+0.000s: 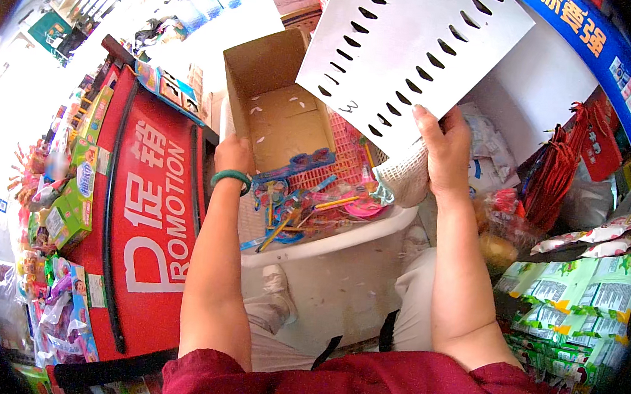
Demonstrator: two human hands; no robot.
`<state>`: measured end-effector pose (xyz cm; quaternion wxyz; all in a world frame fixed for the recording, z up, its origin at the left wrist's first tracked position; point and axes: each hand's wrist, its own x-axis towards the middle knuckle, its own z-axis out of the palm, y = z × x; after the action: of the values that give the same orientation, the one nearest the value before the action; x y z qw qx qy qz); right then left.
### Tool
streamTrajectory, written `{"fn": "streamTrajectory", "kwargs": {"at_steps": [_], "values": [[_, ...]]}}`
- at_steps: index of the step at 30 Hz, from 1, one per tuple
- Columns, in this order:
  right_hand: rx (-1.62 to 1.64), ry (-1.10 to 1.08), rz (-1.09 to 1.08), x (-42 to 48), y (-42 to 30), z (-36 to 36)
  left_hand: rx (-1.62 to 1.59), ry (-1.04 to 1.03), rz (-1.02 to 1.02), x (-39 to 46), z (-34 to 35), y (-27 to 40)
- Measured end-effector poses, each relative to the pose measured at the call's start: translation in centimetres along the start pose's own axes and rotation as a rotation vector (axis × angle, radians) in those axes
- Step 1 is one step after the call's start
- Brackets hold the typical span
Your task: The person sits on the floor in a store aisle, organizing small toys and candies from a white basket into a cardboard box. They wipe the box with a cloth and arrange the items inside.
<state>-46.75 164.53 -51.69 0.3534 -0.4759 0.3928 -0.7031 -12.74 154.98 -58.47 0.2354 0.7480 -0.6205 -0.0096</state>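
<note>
My left hand point(234, 156), with a green band at the wrist, grips the near left edge of an open cardboard box point(283, 115) that holds a few small white scraps. My right hand point(448, 147) holds up a white slotted board point(412, 53) by its lower edge, thumb on top; the board is tilted and bears two rows of dark slits. Against that hand hangs a pale mesh cloth item point(407, 174). Below the box, a white tub point(340, 241) holds pencils, a pink round item point(363, 207), a red plastic basket point(348, 143) and blue plastic pieces.
On the left stands a red promotion display point(151, 211) with packaged goods. To the right are red tasselled items point(554, 173), plastic bags and green snack packets point(584, 282). A blue sign point(603, 64) curves along the upper right. My legs and one shoe show beneath the tub.
</note>
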Motion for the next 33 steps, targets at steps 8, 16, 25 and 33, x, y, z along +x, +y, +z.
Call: {"fn": "streamTrajectory", "kwargs": {"at_steps": [8, 16, 25, 33], "values": [[0.037, 0.010, 0.009, -0.3, 0.2, 0.6, -0.493, 0.139, -0.121, -2.6, -2.7, -7.4], [0.041, -0.069, 0.033, -1.0, 0.8, 1.1, -0.602, 0.334, -0.184, -10.6, -8.4, -13.3], [0.073, -0.112, 0.030, -1.3, 1.9, 1.4, -0.292, 0.272, -0.264, -20.3, -14.9, -11.3], [0.077, -0.163, 0.073, -1.8, 2.5, 1.5, -0.899, 0.093, -0.470, -24.3, -10.4, -12.4]]}}
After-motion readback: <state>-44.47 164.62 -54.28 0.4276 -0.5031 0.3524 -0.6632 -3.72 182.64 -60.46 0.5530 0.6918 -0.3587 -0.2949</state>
